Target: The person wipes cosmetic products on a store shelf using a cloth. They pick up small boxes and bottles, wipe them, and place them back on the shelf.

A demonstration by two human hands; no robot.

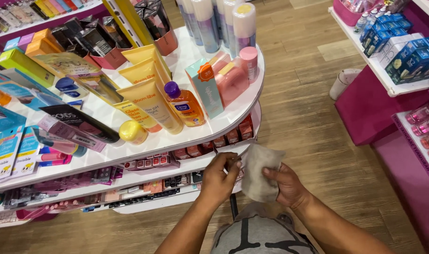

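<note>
Top shelf (233, 101): yellow tubes (151, 96) lying in a row, orange bottle (186, 104) with purple cap beside them, teal box (206, 87) and pink boxes (231, 77) to the right. Blue boxes (402, 51) stacked on the right-hand shelf. You hold a grey cloth (259, 171) below the shelf edge: left hand (219, 178) grip closed on its left edge, right hand (287, 183) grip pinching its right side.

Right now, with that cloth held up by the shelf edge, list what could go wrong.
1. The grey cloth, pinched by the left hand and right hand, hangs close to the small red boxes on the lower shelf; a sweep could knock them off.
2. The orange bottle and yellow tubes stand near the top shelf's rim and might topple if it is bumped.
</note>
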